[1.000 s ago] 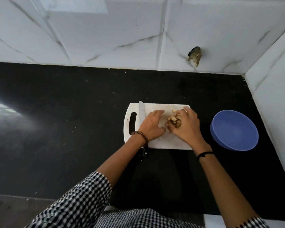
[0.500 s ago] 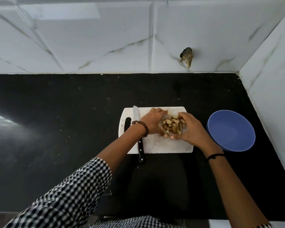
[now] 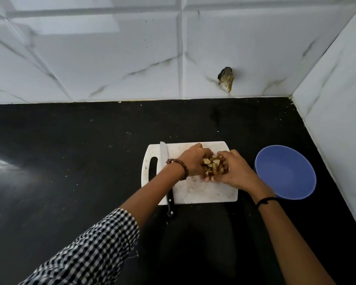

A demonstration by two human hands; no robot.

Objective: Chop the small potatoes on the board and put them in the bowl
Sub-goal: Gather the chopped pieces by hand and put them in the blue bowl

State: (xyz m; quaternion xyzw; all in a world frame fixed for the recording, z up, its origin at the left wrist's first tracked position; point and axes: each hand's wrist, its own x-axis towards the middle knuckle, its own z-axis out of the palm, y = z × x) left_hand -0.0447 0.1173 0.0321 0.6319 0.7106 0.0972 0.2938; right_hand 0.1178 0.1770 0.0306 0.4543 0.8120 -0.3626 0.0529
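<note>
Your left hand (image 3: 193,161) and right hand (image 3: 232,171) cup the chopped potato pieces (image 3: 214,166) together above the cutting board (image 3: 203,192), blue bowl (image 3: 286,173) just beside its right edge.

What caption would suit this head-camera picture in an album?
Left hand and right hand cup chopped potato pieces over the white board, knife lying on it, blue bowl empty at right.

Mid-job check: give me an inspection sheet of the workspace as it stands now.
Surface: black countertop, pale specks scattered on it.
Job's things: white cutting board; chopped potato pieces gathered over it; blue bowl right of the board, empty; knife lying along the board's left side, handle past the near edge.
Clutter: nothing seen.
Grippers: left hand and right hand cup the potato pieces between them.
Cables: nothing seen.
Surroundings: white marbled wall tiles; broken hole in the back wall.
</note>
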